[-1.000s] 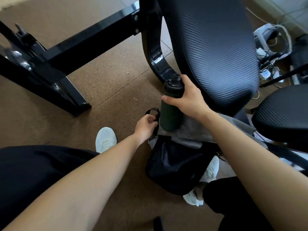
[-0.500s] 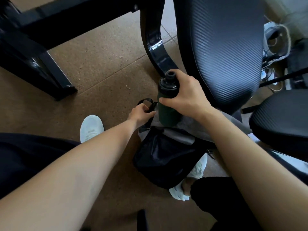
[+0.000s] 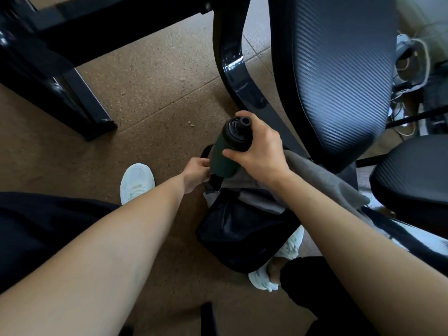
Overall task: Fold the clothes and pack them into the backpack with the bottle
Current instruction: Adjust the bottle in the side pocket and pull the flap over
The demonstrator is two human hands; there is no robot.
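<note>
One dark green bottle (image 3: 224,157) with a black cap, our right hand (image 3: 260,154) with fingers wrapped round its top, held over one black backpack (image 3: 242,230) on the floor (image 3: 157,105), our left hand (image 3: 196,174) pinching the backpack's edge, one grey garment (image 3: 317,177) draped across its mouth, we count two white shoes (image 3: 137,183).

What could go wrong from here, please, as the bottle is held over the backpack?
1. The grey garment lies across the mouth of the black backpack, so the dark green bottle may snag or crumple it going in.
2. The right hand grips the tilted bottle only near its cap, so it might slip.
3. The left hand pinches just one edge of the soft backpack, which could sag shut.
</note>
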